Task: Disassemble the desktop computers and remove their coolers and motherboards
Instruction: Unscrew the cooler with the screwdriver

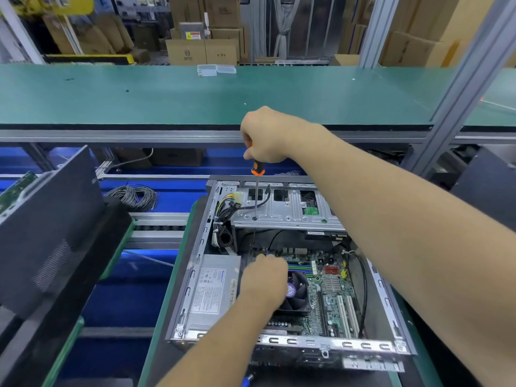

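No legible txt; PSU label (213, 291) too blurry.
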`<state>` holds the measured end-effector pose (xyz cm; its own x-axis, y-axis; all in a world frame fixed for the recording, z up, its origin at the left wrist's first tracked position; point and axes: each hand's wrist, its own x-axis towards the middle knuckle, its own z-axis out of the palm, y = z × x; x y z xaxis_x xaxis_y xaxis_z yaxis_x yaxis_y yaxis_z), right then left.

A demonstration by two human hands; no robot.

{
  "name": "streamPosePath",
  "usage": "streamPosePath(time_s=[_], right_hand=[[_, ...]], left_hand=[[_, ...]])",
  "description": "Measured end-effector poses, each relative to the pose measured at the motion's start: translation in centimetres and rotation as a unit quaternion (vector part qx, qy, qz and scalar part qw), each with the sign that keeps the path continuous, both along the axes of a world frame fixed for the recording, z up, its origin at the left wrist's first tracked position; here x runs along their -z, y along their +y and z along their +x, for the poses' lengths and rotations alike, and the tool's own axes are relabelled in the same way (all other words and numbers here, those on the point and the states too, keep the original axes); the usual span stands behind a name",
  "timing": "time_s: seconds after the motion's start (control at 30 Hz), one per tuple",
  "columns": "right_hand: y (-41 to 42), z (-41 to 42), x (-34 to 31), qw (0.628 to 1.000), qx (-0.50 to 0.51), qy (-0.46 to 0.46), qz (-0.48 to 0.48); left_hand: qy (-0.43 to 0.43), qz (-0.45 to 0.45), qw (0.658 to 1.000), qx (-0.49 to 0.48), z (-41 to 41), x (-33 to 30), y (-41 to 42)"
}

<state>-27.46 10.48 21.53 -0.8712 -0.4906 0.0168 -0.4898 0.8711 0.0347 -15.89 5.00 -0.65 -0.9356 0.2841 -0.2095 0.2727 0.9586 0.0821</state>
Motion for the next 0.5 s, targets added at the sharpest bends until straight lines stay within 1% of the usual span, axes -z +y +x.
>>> streamPosePath(time_s=[0.07,0.17,0.33,0.43,0.5], right_hand=[[0.1,-0.2,-0.1,1.000,-0.005,0.006,-0.002],[0.2,-0.3,0.3,1.000,-0.015,0.008,-0.003],[0.0,-0.5,1.5,1.000,-0.016,-0.001,0.005],[0.0,-0.8,1.3,1.000,-0.015,-0.002,0.004],[0.0,-1.0,1.1,1.000,-0.011,-0.004,0.002]], left_hand=[[-0.036,0.071,0.996,-0.049,0.0,-0.1,0.8],[-0.066,0.136,0.984,-0.096,-0.2,0.0,1.2],[-0.057,0.149,0.986,-0.042,0.4,1.3,0.9],[-0.046,0.177,0.982,-0.036,0.2,1.7,0.9],[-0.040,0.205,0.976,-0.057,0.2,1.8,1.0]])
